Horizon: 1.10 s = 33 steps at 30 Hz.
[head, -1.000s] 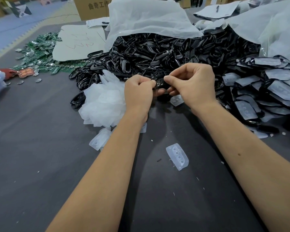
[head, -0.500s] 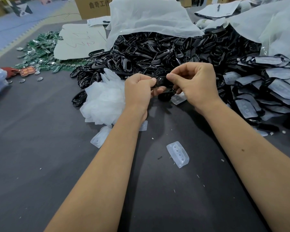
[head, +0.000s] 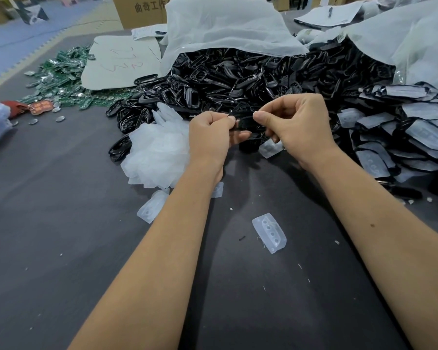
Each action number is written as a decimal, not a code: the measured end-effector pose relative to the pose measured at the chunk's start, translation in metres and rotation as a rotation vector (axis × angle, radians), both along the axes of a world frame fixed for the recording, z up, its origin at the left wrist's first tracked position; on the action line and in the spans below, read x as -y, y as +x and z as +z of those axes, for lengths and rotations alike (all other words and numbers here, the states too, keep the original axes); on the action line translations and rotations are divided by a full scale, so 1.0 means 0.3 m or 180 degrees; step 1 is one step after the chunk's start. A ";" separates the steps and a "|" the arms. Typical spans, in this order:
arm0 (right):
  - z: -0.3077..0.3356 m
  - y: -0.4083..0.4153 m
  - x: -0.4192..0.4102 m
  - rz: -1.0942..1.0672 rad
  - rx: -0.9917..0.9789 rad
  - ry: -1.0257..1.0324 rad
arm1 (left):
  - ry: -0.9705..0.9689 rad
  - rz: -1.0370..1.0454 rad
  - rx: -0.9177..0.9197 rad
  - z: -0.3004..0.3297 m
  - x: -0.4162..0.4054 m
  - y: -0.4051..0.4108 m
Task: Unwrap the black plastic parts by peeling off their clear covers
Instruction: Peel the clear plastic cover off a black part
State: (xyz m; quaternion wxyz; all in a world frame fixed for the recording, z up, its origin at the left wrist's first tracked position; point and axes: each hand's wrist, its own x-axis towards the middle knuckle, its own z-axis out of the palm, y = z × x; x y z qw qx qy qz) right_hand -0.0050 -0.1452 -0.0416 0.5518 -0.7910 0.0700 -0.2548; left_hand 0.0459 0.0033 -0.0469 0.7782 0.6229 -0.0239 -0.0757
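Observation:
One black plastic part [head: 247, 123] hangs between my two hands above the dark table. My left hand [head: 213, 138] pinches its left end with thumb and forefinger. Its right end is pinched by my right hand [head: 295, 127]. Whether a clear cover is still on it cannot be told. A heap of peeled clear covers [head: 157, 151] lies left of my left hand. Covered black parts [head: 415, 137] are stacked at the right. Bare black parts [head: 238, 77] form a big pile behind my hands.
Loose clear covers lie on the table: one [head: 269, 233] near my right forearm, one [head: 152, 209] by my left forearm. White bags [head: 225, 24] drape over the pile. Green circuit boards [head: 61, 74] and a cardboard sheet [head: 119, 61] sit at the far left.
Both hands stayed together on the same black part. The gap between them widened slightly, so more of the part shows.

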 end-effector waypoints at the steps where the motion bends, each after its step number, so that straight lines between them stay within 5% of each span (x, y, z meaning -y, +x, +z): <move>1: 0.000 0.000 -0.003 -0.0026 -0.0006 -0.0085 | 0.0015 -0.0014 0.0008 -0.001 0.000 0.000; 22: 0.006 -0.001 -0.031 -0.0567 0.0142 -0.0829 | -0.0264 -0.0317 -0.0232 0.015 -0.016 0.000; 33: -0.017 0.008 -0.019 0.0028 -0.0051 0.0299 | -0.0224 -0.0357 -0.0126 0.019 -0.013 -0.016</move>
